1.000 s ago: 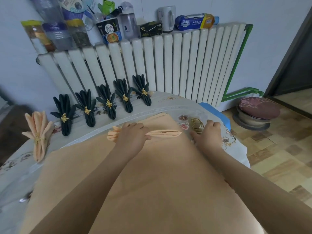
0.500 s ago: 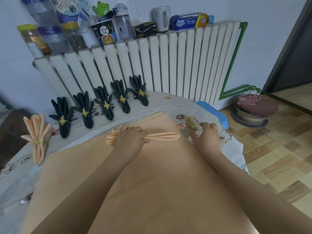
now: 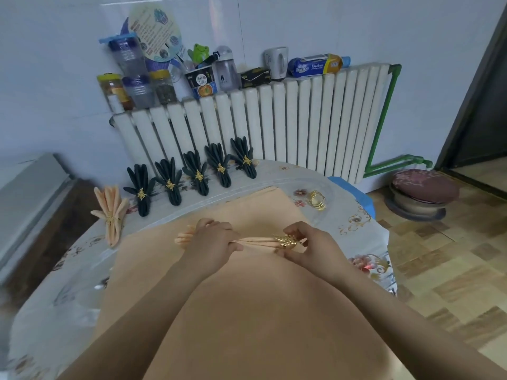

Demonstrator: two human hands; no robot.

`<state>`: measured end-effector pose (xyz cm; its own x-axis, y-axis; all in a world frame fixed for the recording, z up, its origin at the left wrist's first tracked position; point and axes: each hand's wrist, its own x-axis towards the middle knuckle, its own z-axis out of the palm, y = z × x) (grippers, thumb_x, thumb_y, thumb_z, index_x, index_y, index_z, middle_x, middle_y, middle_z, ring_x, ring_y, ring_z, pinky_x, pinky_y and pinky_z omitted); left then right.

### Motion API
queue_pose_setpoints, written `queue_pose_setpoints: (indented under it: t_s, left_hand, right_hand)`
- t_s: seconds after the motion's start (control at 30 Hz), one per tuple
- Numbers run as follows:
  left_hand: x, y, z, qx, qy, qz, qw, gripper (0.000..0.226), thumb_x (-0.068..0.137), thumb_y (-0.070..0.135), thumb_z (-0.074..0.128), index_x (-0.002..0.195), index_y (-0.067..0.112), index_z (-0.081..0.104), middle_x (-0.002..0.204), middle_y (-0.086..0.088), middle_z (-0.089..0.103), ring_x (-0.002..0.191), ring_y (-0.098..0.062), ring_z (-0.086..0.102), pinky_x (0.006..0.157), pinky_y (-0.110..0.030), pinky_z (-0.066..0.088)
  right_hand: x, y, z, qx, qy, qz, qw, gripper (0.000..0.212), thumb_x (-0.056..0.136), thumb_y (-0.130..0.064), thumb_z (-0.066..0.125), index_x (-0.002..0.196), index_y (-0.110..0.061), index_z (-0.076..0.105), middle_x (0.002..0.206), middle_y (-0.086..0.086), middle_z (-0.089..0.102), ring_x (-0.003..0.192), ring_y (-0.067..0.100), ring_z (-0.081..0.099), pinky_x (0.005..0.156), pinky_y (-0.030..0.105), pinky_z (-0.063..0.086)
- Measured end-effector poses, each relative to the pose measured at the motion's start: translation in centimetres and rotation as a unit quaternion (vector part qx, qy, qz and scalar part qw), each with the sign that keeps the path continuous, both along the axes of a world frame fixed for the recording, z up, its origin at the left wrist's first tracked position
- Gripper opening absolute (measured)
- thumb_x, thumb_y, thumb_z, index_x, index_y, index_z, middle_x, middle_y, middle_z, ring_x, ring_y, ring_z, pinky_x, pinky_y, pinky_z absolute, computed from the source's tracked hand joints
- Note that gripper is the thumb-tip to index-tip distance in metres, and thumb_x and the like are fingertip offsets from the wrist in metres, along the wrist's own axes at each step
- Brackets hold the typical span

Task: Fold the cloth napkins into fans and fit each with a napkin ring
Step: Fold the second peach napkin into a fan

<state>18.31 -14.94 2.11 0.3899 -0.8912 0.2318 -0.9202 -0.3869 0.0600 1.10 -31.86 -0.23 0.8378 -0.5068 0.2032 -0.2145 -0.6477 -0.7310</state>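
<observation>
A large flat peach cloth (image 3: 247, 311) is spread over the near half of the round table with a floral plastic cover (image 3: 365, 234). At the centre of the view, a pleated peach cloth napkin (image 3: 258, 240) is held just above this cloth, lying lengthwise from 9 o'clock to 3 o'clock. The left hand (image 3: 211, 242) is curled round the napkin's middle, so that the pleats are pressed together; the free pleated end protrudes from the hand toward 9 o'clock. The right hand (image 3: 310, 242) pinches a gold leaf-pattern napkin ring (image 3: 288, 239) between thumb and fingers at the napkin's 3 o'clock end. The ring is seen around or against that end; how far it is seated cannot be told.

At 1 o'clock from the hands, a small cluster of gold wire napkin rings (image 3: 317, 200) lies on the table cover, well apart from both hands. At 10 o'clock, a finished peach fan napkin with a gold ring (image 3: 111, 212) lies near the table edge. Beyond it, five dark green fan napkins with gold rings (image 3: 197, 175) are arranged in a row from 10 o'clock toward 12 o'clock. Behind the table, a white ribbed radiator (image 3: 274, 127) is mounted on the wall, and jars, bottles and a cup are stood on its top.
</observation>
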Motion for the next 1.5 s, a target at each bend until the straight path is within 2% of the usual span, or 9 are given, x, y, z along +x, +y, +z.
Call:
queue_pose_setpoints:
  t_s: [0.23, 0.53, 0.8, 0.97, 1.07, 1.17, 1.27, 1.37, 1.5]
  left_hand:
    - [-2.7, 2.5, 0.4, -0.034, 0.007, -0.07, 0.997, 0.04, 0.083, 0.049, 0.045, 0.091, 0.024, 0.075, 0.09, 0.009, 0.068, 0.086, -0.019, 0.062, 0.098, -0.023, 0.017]
    - [-4.7, 3.9, 1.0, -0.06, 0.094, -0.113, 0.987, 0.028, 0.081, 0.036, 0.053, 0.083, 0.019, 0.075, 0.077, 0.01, 0.057, 0.08, -0.008, 0.045, 0.086, -0.019, 0.026]
    - [-4.4, 4.9, -0.8, -0.023, 0.015, -0.149, 0.988, 0.024, 0.08, 0.033, 0.049, 0.077, 0.025, 0.071, 0.081, 0.011, 0.063, 0.086, -0.004, 0.043, 0.097, -0.031, 0.026]
    - [-4.5, 6.8, -2.5, -0.068, -0.022, -0.099, 0.993, 0.018, 0.067, 0.024, 0.066, 0.083, 0.032, 0.068, 0.098, 0.011, 0.06, 0.102, -0.008, 0.042, 0.102, -0.03, 0.016]
    - [-5.6, 8.4, -2.9, -0.103, -0.012, 0.032, 0.994, 0.022, 0.073, 0.019, 0.066, 0.093, 0.027, 0.063, 0.104, 0.008, 0.056, 0.103, -0.013, 0.041, 0.088, -0.026, 0.026]
    - [-7.6, 9.5, -2.4, -0.125, 0.165, 0.224, 0.952, 0.01, 0.09, 0.029, 0.054, 0.085, 0.02, 0.052, 0.085, 0.007, 0.053, 0.081, -0.015, 0.05, 0.067, -0.027, 0.039]
    - [-9.1, 9.2, -2.5, -0.153, 0.444, 0.274, 0.839, 0.022, 0.091, 0.032, 0.056, 0.076, 0.016, 0.058, 0.07, 0.002, 0.064, 0.059, -0.014, 0.062, 0.053, -0.022, 0.043]
    - [-9.9, 8.5, -2.8, -0.22, 0.539, 0.275, 0.765, 0.024, 0.091, 0.024, 0.059, 0.071, 0.014, 0.065, 0.06, 0.001, 0.066, 0.054, -0.016, 0.064, 0.051, -0.024, 0.046]
    - [-9.5, 8.0, -3.0, -0.255, 0.581, 0.303, 0.711, 0.021, 0.088, 0.027, 0.066, 0.088, 0.007, 0.068, 0.077, -0.011, 0.071, 0.065, -0.022, 0.068, 0.049, -0.028, 0.051]
  right_hand:
    - [0.2, 3.7, 1.6, -0.148, 0.09, 0.086, 0.981, 0.049, 0.07, -0.053, 0.074, 0.109, -0.028, 0.057, 0.102, -0.005, 0.065, 0.094, 0.015, 0.055, 0.076, 0.027, 0.042]
    - [0.6, 6.9, 2.2, -0.103, 0.1, 0.128, 0.981, 0.047, 0.074, -0.045, 0.073, 0.11, -0.019, 0.055, 0.102, 0.001, 0.068, 0.093, 0.021, 0.059, 0.075, 0.032, 0.044]
    - [0.0, 9.1, 1.0, -0.087, 0.132, 0.104, 0.982, 0.045, 0.071, -0.049, 0.074, 0.097, -0.018, 0.052, 0.092, 0.002, 0.067, 0.078, 0.017, 0.052, 0.063, 0.031, 0.037]
    - [-0.2, 11.1, -0.2, -0.107, 0.166, 0.095, 0.976, 0.039, 0.079, -0.057, 0.06, 0.085, -0.021, 0.047, 0.093, 0.001, 0.065, 0.083, 0.02, 0.057, 0.063, 0.029, 0.036]
    - [0.3, 11.3, -0.4, -0.085, 0.166, 0.082, 0.979, 0.033, 0.083, -0.056, 0.054, 0.08, -0.023, 0.051, 0.086, -0.002, 0.063, 0.08, 0.016, 0.056, 0.064, 0.028, 0.038]
    - [1.1, 10.7, -0.2, -0.001, 0.15, 0.071, 0.986, 0.026, 0.085, -0.046, 0.056, 0.077, -0.022, 0.059, 0.078, -0.006, 0.061, 0.074, 0.012, 0.056, 0.059, 0.023, 0.038]
    - [2.0, 10.5, 0.0, 0.074, 0.153, 0.064, 0.983, 0.017, 0.083, -0.031, 0.061, 0.075, -0.017, 0.065, 0.066, -0.006, 0.062, 0.063, 0.006, 0.056, 0.056, 0.018, 0.04]
    - [2.6, 10.6, 0.3, 0.139, 0.156, 0.051, 0.976, 0.013, 0.082, -0.024, 0.063, 0.075, -0.014, 0.066, 0.06, -0.004, 0.062, 0.056, 0.006, 0.06, 0.052, 0.015, 0.043]
    - [3.0, 10.5, 0.4, 0.258, 0.156, 0.06, 0.952, 0.015, 0.081, -0.023, 0.071, 0.074, -0.012, 0.064, 0.063, 0.0, 0.062, 0.053, 0.008, 0.058, 0.051, 0.019, 0.044]
